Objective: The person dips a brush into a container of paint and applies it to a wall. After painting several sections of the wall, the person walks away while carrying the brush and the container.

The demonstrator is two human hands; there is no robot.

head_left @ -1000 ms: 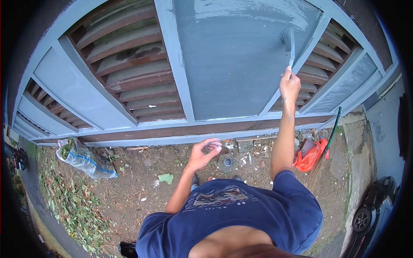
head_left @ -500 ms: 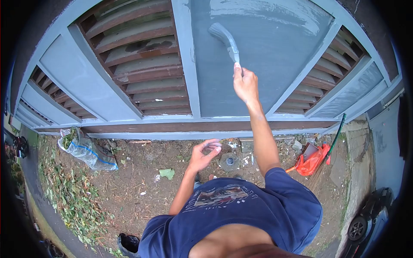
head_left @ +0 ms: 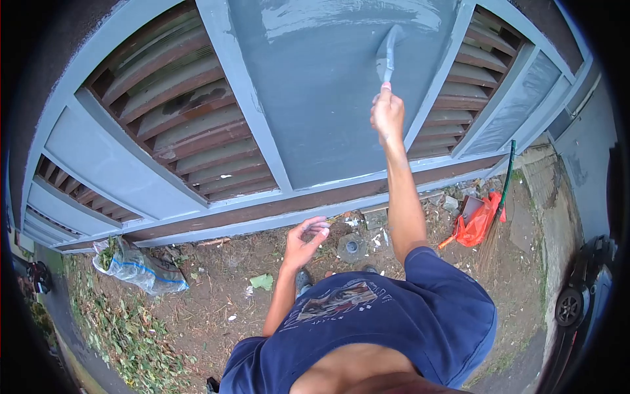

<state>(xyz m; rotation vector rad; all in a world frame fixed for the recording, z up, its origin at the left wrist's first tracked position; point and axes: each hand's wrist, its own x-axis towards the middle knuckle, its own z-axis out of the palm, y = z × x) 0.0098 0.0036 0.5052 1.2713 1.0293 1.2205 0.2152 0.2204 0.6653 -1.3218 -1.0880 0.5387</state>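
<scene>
My right hand (head_left: 387, 116) is closed around the handle of a paintbrush (head_left: 389, 54), arm stretched forward. The paint-covered bristles are against the grey-blue wall panel (head_left: 315, 111), toward its right side. Lighter, streaky paint runs across the panel's upper part. My left hand (head_left: 304, 241) hovers low in front of the wall, fingers loosely curled and apart from the thumb, holding nothing. Greyish smears show on its fingertips.
Brown louvres (head_left: 190, 111) flank the panel on the left, with more louvres (head_left: 466, 79) on the right. A stuffed plastic sack (head_left: 146, 268) lies at lower left. An orange-red bag (head_left: 478, 223) and a broom (head_left: 500, 210) are at right; a round grey object (head_left: 352, 247) sits near my feet.
My right hand has swept the paintbrush rightward across the panel. The view has turned slightly, and my left hand stays in nearly the same pose.
</scene>
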